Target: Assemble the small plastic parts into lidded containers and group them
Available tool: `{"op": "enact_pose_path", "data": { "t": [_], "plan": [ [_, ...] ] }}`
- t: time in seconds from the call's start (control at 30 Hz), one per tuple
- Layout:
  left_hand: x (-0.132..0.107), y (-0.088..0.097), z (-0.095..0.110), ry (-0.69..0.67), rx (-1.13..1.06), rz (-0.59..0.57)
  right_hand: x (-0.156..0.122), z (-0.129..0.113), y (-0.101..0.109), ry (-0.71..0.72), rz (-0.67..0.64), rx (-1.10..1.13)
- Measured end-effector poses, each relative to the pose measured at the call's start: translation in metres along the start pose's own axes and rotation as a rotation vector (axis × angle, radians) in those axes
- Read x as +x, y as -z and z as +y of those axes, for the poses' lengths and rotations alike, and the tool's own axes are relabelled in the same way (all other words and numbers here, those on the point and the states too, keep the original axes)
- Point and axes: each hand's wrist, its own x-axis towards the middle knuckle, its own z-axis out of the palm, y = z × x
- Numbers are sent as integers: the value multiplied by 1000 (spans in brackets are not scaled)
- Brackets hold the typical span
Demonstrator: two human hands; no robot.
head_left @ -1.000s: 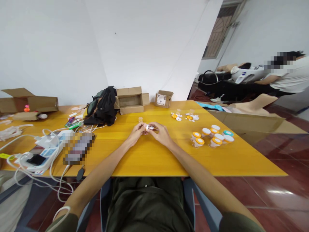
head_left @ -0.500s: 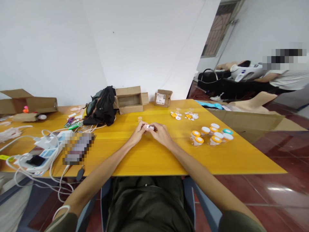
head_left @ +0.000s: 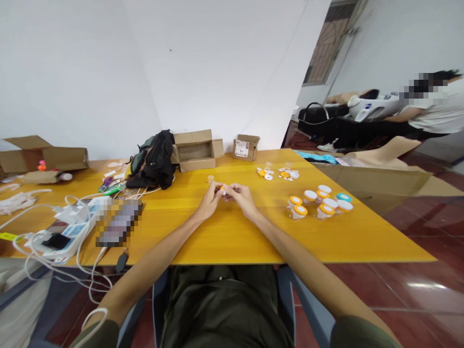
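Note:
Over the middle of the table (head_left: pixel 224 241), my left hand (head_left: pixel 209 200) and my right hand (head_left: pixel 242 198) meet. Both are closed around a small orange-and-white lid (head_left: pixel 223 190), mostly covered by the fingers. A small clear cup (head_left: pixel 210 179) stands just beyond my left hand. Farther right lie loose lid parts: an orange ring (head_left: pixel 261 173), another orange ring (head_left: pixel 284 174), a white disc (head_left: pixel 268 177) and small white pieces. To the right of my hands, several clear jars with orange, white and teal lids are grouped, among them an orange-lidded jar (head_left: pixel 300 211).
At the back are an open cardboard box (head_left: pixel 195 157), a smaller box (head_left: pixel 245 147) and a black bag (head_left: pixel 155 164). A power strip (head_left: pixel 68 237) with cables and a phone (head_left: pixel 119 224) lie left. A person (head_left: pixel 435 111) sits beyond a large carton (head_left: pixel 373 188) at right.
The held piece has turned between my fingers: orange now shows where it looked white and patterned before. My fingers have closed further over it. The camera view has shifted slightly.

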Motion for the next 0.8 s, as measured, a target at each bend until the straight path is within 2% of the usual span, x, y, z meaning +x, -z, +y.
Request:
{"op": "enact_pose_path", "data": {
  "t": [0.2, 0.43, 0.57, 0.8],
  "plan": [
    [2, 3, 0, -147, 35, -17, 0, -4, 1, -146, -25, 106],
    [2, 5, 0, -151, 17, -28, 0, -12, 2, -272, -18, 153],
    [2, 5, -2, -88, -10, -34, 2, -7, 6, -256, -40, 77],
    [7, 7, -6, 147, -113, 21, 12, 14, 13, -119, -93, -96]
  ]
}}
